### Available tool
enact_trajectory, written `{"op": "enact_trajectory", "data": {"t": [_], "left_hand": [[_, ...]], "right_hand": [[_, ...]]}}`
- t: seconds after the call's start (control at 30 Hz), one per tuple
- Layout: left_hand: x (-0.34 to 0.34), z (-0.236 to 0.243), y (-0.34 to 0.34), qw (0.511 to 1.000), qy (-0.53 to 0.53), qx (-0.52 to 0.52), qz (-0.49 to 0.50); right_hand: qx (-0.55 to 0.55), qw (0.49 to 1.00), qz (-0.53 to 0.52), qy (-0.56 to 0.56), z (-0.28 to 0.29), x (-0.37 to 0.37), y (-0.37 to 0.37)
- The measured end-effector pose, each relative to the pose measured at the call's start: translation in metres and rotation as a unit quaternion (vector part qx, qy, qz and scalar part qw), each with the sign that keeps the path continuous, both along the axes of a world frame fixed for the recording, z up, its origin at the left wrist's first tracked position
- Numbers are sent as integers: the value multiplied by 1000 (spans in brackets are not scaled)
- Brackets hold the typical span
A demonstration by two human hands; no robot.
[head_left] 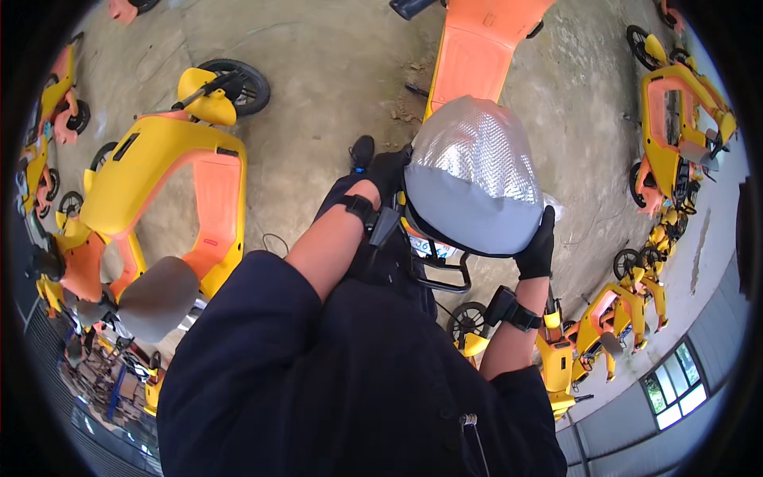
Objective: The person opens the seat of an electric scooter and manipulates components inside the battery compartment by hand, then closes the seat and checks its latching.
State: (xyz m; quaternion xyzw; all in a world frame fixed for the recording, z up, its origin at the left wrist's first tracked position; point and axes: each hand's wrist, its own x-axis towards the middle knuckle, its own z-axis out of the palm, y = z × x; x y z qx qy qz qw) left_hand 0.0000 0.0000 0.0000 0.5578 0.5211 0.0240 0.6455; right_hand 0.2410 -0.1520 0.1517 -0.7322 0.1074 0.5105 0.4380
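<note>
In front of me a silver and grey seat cover [477, 179] sits over the seat of an orange and yellow scooter [473, 63]. Its far part is shiny, quilted foil; the near part is smooth grey. My left hand [389, 172], in a black glove, is closed at the cover's left edge, with the fingertips partly hidden. On the opposite side my right hand [537, 248], also gloved in black, grips the near right edge. The seat itself is hidden. Below the cover a black rear rack [447, 274] juts toward me.
A yellow and orange scooter [163, 175] with a grey seat [159, 298] stands at my left. More scooters [675, 119] line the right side, near a wall with a window [675, 385]. A cable [274, 238] lies on the concrete floor by my left arm.
</note>
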Motion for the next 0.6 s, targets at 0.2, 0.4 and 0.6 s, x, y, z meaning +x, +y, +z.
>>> {"op": "enact_trajectory", "data": {"t": [0.2,0.4,0.6], "left_hand": [[-20,-54,-1,976,-71,-141,153],[9,-17,51,859,1,219,-463],[2,-60,47,963,69,-65,-254]], "right_hand": [[34,997,-37,-58,6,-18,33],[58,993,-28,-97,-6,8,3],[41,987,51,-150,-20,6,23]]}}
